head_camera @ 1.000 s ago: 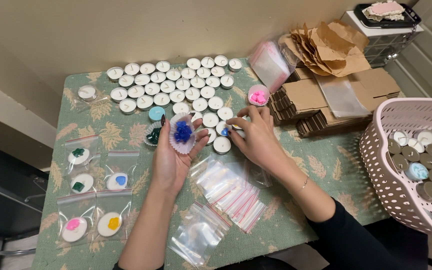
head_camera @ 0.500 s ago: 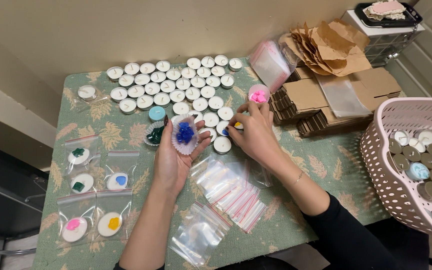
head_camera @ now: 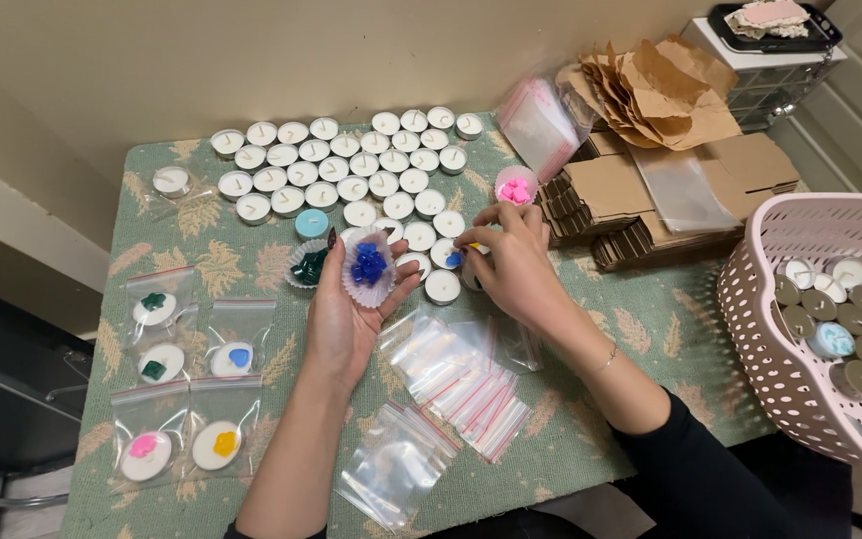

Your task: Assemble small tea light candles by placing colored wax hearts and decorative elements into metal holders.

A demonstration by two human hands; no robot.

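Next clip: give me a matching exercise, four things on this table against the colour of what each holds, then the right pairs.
Things:
1. White paper cup in the left hand
2. Paper cup beside the flat cardboard boxes
3. Paper cup on the table just left of the left hand
4. Nearest-right clear zip bag of the filled ones

Colours:
A. Yellow
B. Dark green
C. Blue
D. Pink

Pairs: 1 holds blue pieces; 2 pink; 3 dark green; 4 a white tealight with a yellow shape.
1-C, 2-D, 3-B, 4-A
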